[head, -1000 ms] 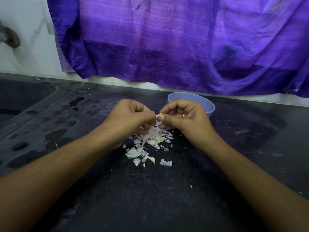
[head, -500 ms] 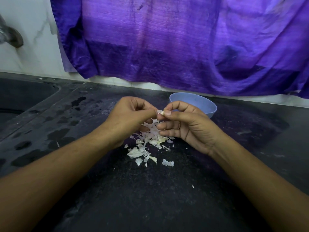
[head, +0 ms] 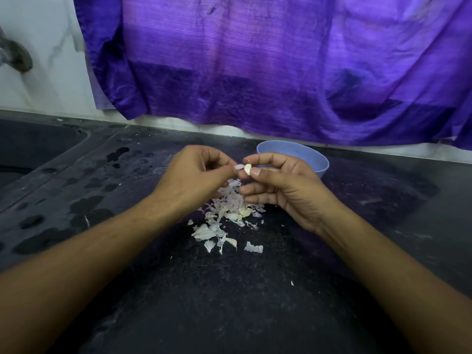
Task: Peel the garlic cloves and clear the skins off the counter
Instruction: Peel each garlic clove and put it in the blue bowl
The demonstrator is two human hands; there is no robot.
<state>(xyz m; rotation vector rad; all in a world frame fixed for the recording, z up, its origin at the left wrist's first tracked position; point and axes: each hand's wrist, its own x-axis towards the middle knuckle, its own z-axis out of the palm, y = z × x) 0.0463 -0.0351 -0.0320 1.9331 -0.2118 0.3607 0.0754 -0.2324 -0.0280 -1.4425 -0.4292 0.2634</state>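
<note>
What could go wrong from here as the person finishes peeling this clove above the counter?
1. The garlic clove is pinched only at the fingertips of the right hand, above the pile of skins. If it slips, it could land among them instead of in the blue bowl behind.
2. The left hand pinches a skin piece. Flakes falling wide could reach the wet patches on the counter and stick, making clearing harder.

A dark, speckled, stone-like counter (head: 229, 302) was seen strewn with thin, papery, matt skins (head: 224, 218), beside a smooth blue plastic-looking bowl (head: 306, 154), and backed by a finely ribbed, faintly lustrous purple cloth (head: 255, 72) and a veined white wall (head: 38, 60).
</note>
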